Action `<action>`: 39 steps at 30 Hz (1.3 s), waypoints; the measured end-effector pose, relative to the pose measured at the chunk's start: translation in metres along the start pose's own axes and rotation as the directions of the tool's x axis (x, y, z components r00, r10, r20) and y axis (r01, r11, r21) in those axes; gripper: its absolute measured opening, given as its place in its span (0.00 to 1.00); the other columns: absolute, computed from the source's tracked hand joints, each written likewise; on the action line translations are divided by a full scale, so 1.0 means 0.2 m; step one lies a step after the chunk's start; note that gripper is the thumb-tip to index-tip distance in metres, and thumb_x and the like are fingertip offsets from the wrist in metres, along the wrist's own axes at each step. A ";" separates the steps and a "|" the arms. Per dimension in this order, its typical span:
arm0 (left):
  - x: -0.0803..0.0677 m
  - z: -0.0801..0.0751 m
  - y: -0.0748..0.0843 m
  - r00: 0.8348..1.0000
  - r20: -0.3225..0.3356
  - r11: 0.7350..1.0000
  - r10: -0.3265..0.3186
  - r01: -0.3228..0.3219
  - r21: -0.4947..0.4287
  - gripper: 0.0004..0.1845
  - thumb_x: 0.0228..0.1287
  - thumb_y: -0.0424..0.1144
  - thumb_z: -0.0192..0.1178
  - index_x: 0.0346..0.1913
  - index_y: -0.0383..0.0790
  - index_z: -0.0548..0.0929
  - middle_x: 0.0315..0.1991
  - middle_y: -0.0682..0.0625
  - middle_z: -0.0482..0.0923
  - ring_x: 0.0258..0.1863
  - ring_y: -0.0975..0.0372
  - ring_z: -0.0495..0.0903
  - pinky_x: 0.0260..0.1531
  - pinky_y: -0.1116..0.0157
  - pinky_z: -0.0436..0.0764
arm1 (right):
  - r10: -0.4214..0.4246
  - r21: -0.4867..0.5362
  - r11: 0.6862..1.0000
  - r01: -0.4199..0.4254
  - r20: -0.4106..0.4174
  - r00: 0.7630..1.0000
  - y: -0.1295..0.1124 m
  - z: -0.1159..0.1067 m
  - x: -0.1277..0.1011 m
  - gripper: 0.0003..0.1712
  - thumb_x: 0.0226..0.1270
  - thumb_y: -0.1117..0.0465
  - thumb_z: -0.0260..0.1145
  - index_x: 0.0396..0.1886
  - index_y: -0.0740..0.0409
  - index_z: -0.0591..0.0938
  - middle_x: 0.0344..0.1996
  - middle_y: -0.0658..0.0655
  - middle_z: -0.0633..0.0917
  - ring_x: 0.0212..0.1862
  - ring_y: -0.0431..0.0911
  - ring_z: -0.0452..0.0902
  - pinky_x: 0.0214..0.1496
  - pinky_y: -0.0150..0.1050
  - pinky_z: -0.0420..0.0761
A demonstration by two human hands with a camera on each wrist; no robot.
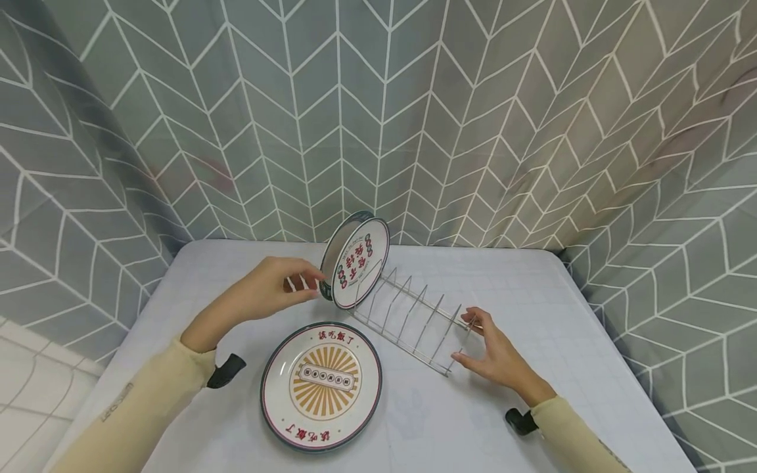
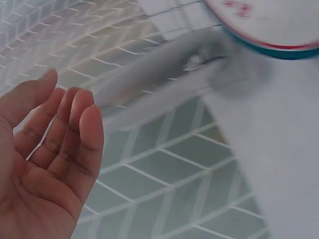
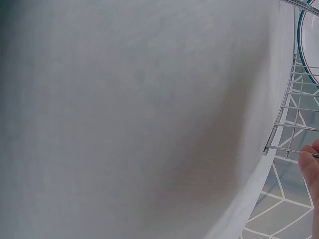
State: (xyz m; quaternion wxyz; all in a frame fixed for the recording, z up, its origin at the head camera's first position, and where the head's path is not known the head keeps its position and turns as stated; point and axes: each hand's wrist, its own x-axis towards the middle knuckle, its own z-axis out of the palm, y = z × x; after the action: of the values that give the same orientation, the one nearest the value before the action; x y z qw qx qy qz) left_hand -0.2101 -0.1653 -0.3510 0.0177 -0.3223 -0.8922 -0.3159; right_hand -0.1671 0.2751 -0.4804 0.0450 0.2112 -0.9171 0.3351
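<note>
Head view: a person's left hand [image 1: 269, 289] reaches with loosely extended fingers to the back rim of a plate [image 1: 355, 261] standing on edge in the far end of a wire rack [image 1: 408, 314]. Whether the fingertips touch it is unclear. Their right hand [image 1: 493, 351], fingers relaxed, rests against the rack's near end. A second plate [image 1: 321, 384] lies flat on the white table [image 1: 532, 289], near the rack.
</note>
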 end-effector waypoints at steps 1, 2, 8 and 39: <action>-0.02 0.01 -0.03 1.000 0.012 1.000 -0.023 0.023 -0.003 0.14 0.59 0.34 0.69 0.48 0.40 0.85 0.33 0.56 0.83 0.30 0.68 0.79 0.31 0.69 0.81 | 0.002 -0.001 1.000 -0.002 -0.002 1.000 0.00 0.00 0.00 0.53 0.52 0.55 0.78 0.70 0.60 0.56 0.61 0.62 0.74 0.63 0.54 0.71 0.64 0.49 0.74; -0.04 0.03 -0.06 0.999 0.028 0.999 -0.046 0.046 -0.007 0.14 0.59 0.35 0.69 0.48 0.40 0.85 0.33 0.56 0.82 0.29 0.68 0.78 0.31 0.69 0.81 | 0.004 -0.002 1.000 -0.004 -0.003 1.000 0.00 0.00 0.00 0.53 0.52 0.55 0.78 0.70 0.60 0.56 0.61 0.63 0.74 0.63 0.54 0.71 0.64 0.49 0.74; -0.16 0.15 -0.24 0.969 0.152 0.979 -0.197 0.201 -0.016 0.26 0.55 0.43 0.72 0.56 0.38 0.81 0.39 0.50 0.81 0.36 0.63 0.78 0.35 0.65 0.80 | 0.017 -0.006 1.000 -0.017 0.001 1.000 0.00 -0.01 -0.01 0.53 0.51 0.56 0.78 0.70 0.60 0.56 0.61 0.63 0.74 0.63 0.54 0.71 0.65 0.49 0.73; -0.31 0.37 -0.36 0.913 0.291 0.949 -0.285 0.313 -0.051 0.41 0.43 0.51 0.78 0.61 0.36 0.77 0.41 0.55 0.79 0.37 0.64 0.73 0.35 0.68 0.77 | -0.035 -0.002 0.999 0.035 -0.026 0.999 0.01 0.01 0.00 0.51 0.52 0.59 0.78 0.69 0.64 0.57 0.59 0.64 0.74 0.61 0.57 0.72 0.63 0.51 0.74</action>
State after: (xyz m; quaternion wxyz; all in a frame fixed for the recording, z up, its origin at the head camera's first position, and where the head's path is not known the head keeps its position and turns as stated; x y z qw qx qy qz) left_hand -0.1909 -0.2012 -0.4647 -0.1728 -0.2238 -0.9082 -0.3086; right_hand -0.1679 0.2754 -0.4822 0.0631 0.2226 -0.9129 0.3363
